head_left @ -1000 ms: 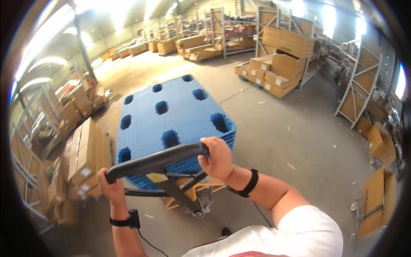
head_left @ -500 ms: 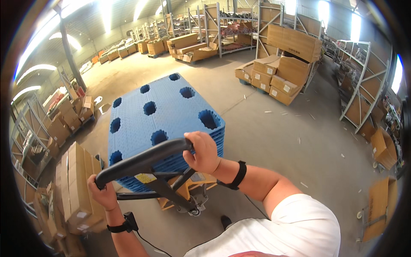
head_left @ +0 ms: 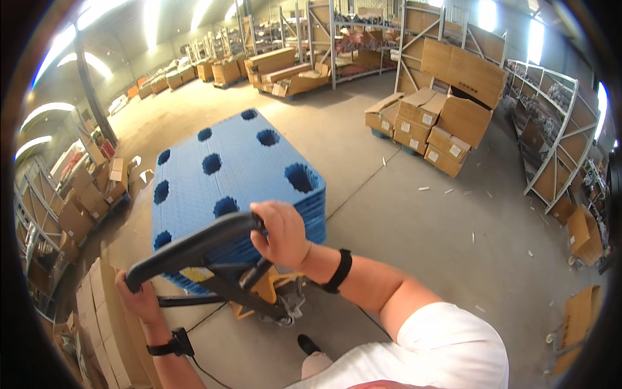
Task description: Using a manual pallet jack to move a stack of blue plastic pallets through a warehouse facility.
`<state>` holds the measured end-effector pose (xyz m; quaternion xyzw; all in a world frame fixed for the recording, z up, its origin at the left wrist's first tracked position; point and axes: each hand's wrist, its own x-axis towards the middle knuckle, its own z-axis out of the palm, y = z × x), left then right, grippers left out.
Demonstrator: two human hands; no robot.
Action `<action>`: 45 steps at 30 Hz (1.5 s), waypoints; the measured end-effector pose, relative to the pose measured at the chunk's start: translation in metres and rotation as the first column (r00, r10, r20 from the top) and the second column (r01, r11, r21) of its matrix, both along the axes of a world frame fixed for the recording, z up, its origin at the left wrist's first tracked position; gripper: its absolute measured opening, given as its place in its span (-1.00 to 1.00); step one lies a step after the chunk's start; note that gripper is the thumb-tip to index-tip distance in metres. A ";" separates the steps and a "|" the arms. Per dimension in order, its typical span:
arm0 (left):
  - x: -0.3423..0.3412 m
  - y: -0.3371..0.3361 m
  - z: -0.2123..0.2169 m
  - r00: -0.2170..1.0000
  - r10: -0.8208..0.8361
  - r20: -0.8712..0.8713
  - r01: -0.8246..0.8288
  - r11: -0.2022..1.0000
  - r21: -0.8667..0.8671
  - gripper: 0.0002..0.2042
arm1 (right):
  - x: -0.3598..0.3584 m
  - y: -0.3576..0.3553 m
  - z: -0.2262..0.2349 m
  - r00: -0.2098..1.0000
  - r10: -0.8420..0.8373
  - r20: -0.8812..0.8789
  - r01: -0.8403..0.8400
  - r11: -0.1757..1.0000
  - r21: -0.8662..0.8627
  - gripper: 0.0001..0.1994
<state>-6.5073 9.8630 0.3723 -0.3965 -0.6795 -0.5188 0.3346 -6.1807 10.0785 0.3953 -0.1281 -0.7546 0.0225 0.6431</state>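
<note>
My left hand is wrapped round the left end of the black handle of a pallet jack. At the handle's other end, my right hand grips with its fingers curled over the top. The orange-yellow body of the pallet jack shows partly below the handle, with a wheel beside it. Just ahead stands a stack of blue plastic pallets, its top one pierced by several round dark holes. The handle hides part of the stack's near side. Both wrists wear black straps, and a thin cable runs from the left one.
Tall cartons stand close by my left arm. Brown boxes sit on a pallet ahead to the right, before metal racks. More boxes and racks line the left. White scraps litter the concrete floor at right.
The pallet jack, the blue stack and both hands have shifted left in view. The cartons at left have slid nearer and lower. A dark shoe has come further into view. Both hands keep their grip.
</note>
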 end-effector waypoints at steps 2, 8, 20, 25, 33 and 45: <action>-0.056 0.056 0.005 0.999 0.017 -0.050 -0.016 0.999 0.029 -0.69 | -0.052 0.054 0.009 1.000 0.001 -0.015 -0.001 1.000 0.015 -0.44; -0.174 0.210 -0.012 1.000 -0.026 -0.016 0.026 0.999 -0.026 -0.66 | -0.174 0.202 -0.013 0.998 -0.063 0.014 0.064 0.997 -0.046 -0.47; -0.397 0.540 0.000 0.994 -0.068 -0.090 0.073 0.996 0.048 -0.69 | -0.410 0.537 -0.013 1.000 0.001 0.013 0.000 0.999 -0.048 -0.48; -0.495 0.676 -0.014 0.995 -0.061 -0.081 0.062 0.998 0.011 -0.70 | -0.493 0.673 -0.012 0.996 0.063 0.062 -0.058 0.995 -0.079 -0.45; -0.663 0.877 -0.032 0.996 0.084 0.011 -0.084 0.996 -0.038 -0.68 | -0.659 0.880 -0.029 0.999 0.025 0.036 -0.022 0.998 -0.063 -0.50; -0.877 1.148 -0.045 0.997 -0.045 0.062 0.052 0.991 -0.123 -0.64 | -0.902 1.174 -0.036 0.995 -0.088 0.055 0.093 0.992 -0.090 -0.46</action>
